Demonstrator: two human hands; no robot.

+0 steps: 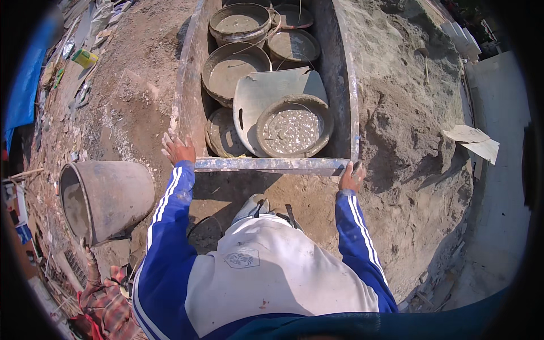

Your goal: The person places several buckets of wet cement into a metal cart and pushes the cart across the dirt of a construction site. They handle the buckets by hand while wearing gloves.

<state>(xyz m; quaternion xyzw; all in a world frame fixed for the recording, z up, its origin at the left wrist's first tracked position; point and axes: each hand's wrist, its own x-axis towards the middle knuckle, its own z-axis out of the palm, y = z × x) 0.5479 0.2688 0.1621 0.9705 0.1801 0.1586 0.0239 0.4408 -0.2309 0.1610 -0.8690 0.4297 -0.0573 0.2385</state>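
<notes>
My left hand grips the near left corner of a long metal cart, fingers over the outside of its wall. At the near right corner, my right hand has its fingers curled over the rim. Inside the cart, a round tub of wet grey mortar rests on a pale plastic sheet with a slot handle. Behind it stand several mortar-caked buckets, among them a left bucket and a far bucket. Part of another bucket shows beneath the sheet.
On my left, a large grey bucket is tipped over; another person's hand is near its rim, below a plaid sleeve. A sand heap borders the cart's right side. Rubble and a yellow container lie far left.
</notes>
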